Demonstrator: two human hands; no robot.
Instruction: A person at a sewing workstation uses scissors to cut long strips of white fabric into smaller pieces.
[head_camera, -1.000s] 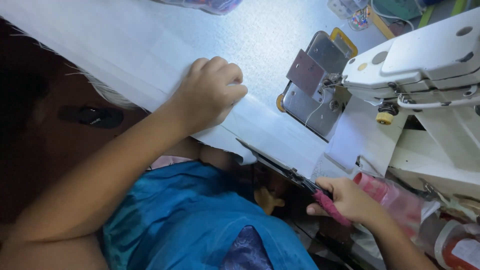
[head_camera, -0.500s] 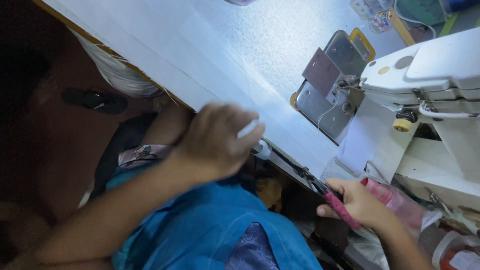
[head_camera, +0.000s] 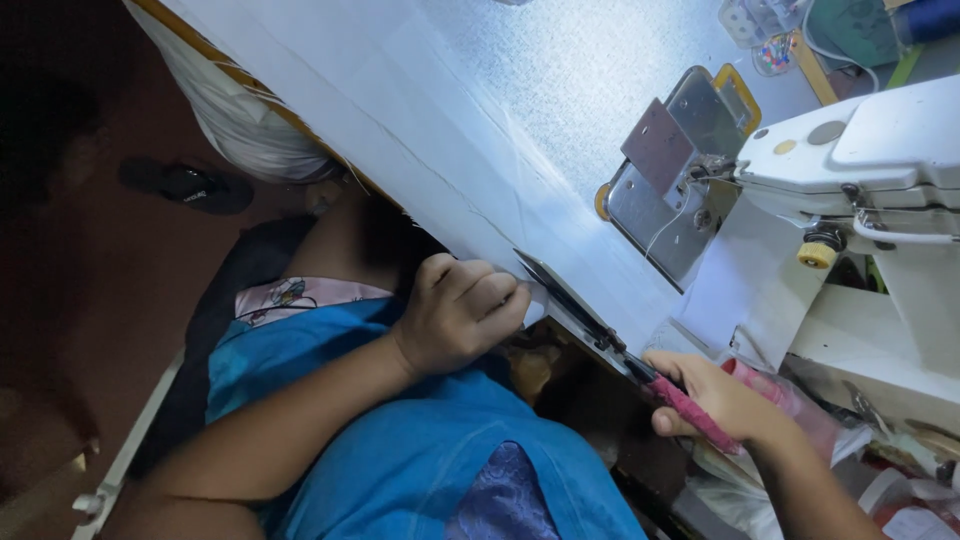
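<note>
White fabric (head_camera: 420, 130), creased, w/ scissors (head_camera: 600, 335)

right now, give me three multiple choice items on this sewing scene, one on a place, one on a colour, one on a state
1. Where is the left hand?
A. at the near edge of the white fabric
B. on the sewing machine
C. on the sandal

2. What colour are the handles of the scissors?
A. green
B. pink
C. black

3. What is the right hand doing?
A. lying open and empty
B. gripping the scissors' handles
C. pressing the metal plate

Answers: 1 A, its fingers curl at the cloth's edge; 2 B, pink shows through the fingers; 3 B, the fingers wrap the handles while the blades point at the fabric.
</note>
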